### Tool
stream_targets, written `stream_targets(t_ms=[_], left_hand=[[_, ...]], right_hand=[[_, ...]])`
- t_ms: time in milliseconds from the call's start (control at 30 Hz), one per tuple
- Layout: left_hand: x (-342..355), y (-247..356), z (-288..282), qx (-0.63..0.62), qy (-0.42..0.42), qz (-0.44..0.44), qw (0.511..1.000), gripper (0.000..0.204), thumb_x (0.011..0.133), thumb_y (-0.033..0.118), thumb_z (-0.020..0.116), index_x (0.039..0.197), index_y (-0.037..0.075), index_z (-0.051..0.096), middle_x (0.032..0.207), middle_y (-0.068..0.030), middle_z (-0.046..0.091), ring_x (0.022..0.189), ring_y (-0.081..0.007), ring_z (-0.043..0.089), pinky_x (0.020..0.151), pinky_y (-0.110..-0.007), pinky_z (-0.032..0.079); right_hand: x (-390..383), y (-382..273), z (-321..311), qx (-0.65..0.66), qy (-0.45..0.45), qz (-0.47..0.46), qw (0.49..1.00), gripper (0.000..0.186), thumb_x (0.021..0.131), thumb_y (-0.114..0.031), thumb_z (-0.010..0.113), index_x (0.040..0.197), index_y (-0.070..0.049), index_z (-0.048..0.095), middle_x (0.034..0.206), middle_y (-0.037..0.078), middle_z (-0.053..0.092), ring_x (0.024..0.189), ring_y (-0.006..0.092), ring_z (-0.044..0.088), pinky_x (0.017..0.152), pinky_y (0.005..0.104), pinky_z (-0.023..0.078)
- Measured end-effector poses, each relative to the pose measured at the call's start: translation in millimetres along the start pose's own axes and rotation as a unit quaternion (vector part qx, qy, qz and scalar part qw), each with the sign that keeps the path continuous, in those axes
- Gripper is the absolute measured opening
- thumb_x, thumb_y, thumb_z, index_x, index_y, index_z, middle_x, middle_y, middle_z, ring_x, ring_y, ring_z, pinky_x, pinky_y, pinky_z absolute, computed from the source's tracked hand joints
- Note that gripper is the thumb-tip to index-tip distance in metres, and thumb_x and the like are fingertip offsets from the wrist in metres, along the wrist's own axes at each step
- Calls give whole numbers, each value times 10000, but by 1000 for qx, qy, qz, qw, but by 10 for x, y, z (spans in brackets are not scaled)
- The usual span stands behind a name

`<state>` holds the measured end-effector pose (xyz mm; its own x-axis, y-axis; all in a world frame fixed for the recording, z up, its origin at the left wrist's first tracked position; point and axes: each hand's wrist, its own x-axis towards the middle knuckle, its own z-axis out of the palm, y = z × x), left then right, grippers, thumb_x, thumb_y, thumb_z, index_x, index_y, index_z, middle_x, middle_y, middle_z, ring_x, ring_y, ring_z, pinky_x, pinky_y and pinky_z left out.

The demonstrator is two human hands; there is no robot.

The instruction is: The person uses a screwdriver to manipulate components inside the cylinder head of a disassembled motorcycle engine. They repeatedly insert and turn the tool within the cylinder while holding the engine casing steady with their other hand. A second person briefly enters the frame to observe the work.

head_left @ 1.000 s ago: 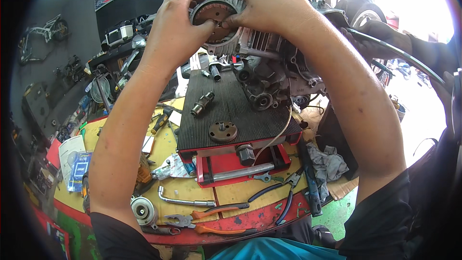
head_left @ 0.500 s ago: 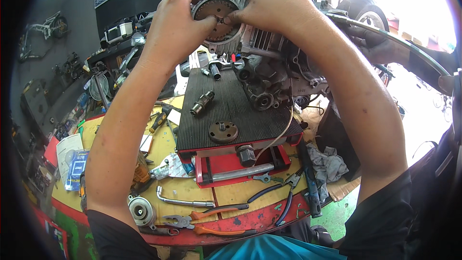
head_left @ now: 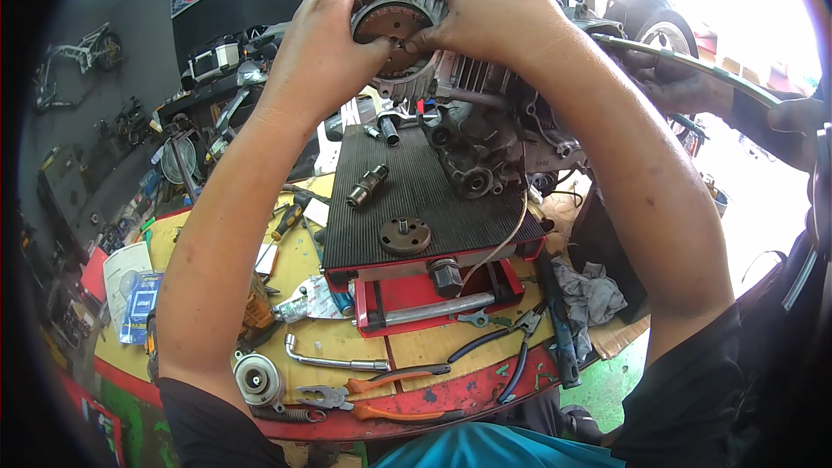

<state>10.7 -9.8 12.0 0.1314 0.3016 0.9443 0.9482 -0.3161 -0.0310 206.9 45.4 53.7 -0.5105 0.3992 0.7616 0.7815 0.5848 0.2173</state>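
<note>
A round, toothed cam sprocket (head_left: 379, 26) sits in the round opening of the cylinder head (head_left: 414, 87) on an engine (head_left: 477, 143). My left hand (head_left: 325, 48) curls its fingers over the head's left rim, its thumb pressed near the sprocket's centre. From the other side my right hand (head_left: 498, 13) wraps over the top rim, and its thumb meets the same spot. Whatever small part lies beneath the thumbs is hidden. Below, on the stand's ribbed black top (head_left: 351, 230), lie a camshaft (head_left: 367, 186) and a round metal plate with holes (head_left: 405, 237).
Pliers with orange handles (head_left: 399, 379), an L-shaped socket wrench (head_left: 338, 364), blue-handled pliers (head_left: 520, 355) and a round metal cover (head_left: 258, 379) lie along the bench's near edge. A grey rag (head_left: 589, 290) is at right. Another person's hand (head_left: 693, 87) holds a long thin tube (head_left: 685, 58).
My hands keep their hold while the view shifts slightly. The other person's hands and the tube at right have moved; the tube's end now hangs lower.
</note>
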Motion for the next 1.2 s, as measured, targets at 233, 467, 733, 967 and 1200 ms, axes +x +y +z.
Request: stream_targets(t_ms=[233, 467, 733, 967, 1200], left_hand=[[2, -3, 3, -6, 1, -7, 1000, 409, 773, 130, 772, 1149, 36, 643, 1157, -175, 646, 1128, -387, 663, 958, -466, 539], [5, -20, 19, -13, 23, 22, 999, 361, 763, 110, 741, 1101, 22, 650, 1100, -174, 651, 1084, -389, 670, 934, -469, 540], [8, -36, 33, 2, 36, 39, 999, 347, 764, 101, 732, 1092, 19, 651, 1095, -171, 655, 1059, -386, 675, 919, -462, 548], [0, -10, -6, -7, 3, 25, 1000, 366, 778, 52, 750, 1124, 15, 635, 1130, -135, 663, 1112, -317, 678, 975, -412, 533], [-2, -30, 13, -3, 13, 27, 1000, 382, 764, 108, 759, 1118, 33, 636, 1121, -164, 652, 1090, -378, 675, 935, -462, 549]], right_hand=[[-2, -29, -24, -4, -8, 12, 1000, 546, 759, -536, 887, 1108, -121, 824, 1079, 110, 809, 1043, 291, 778, 920, 424, 623], [-65, 23, 25, 32, 42, -16, 999, 448, 761, -463, 883, 1020, -101, 834, 1007, 130, 806, 993, 306, 783, 893, 436, 626], [-75, -1, 60, 36, 70, -30, 996, 357, 764, -372, 870, 958, -76, 825, 952, 133, 803, 958, 315, 784, 861, 439, 631], [-45, 10, 23, 16, 41, -33, 998, 389, 764, -387, 883, 988, -74, 825, 971, 154, 802, 954, 327, 786, 856, 447, 634], [-59, 25, 19, 24, 45, -48, 998, 413, 764, -397, 888, 994, -61, 823, 990, 175, 801, 975, 335, 786, 873, 455, 636]])
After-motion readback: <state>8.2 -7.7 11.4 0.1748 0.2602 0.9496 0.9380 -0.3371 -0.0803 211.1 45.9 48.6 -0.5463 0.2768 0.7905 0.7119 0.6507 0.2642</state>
